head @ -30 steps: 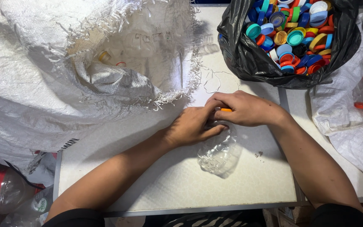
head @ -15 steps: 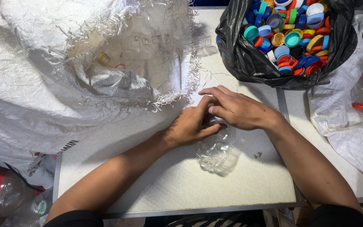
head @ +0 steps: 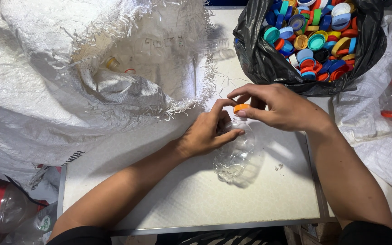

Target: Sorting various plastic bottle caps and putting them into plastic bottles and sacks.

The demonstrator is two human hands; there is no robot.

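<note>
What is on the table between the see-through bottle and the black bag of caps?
The right hand, pinching the orange cap, lies between bottle and bag in the head view.

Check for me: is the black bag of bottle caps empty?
No, the black bag at the top right of the table is filled with loose caps in blue, orange, yellow, teal and white.

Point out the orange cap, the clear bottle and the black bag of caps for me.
orange cap (head: 241, 108), head view, on its top face.
clear bottle (head: 237, 156), head view, on its crumpled body.
black bag of caps (head: 257, 59), head view, on its left wall.
</note>
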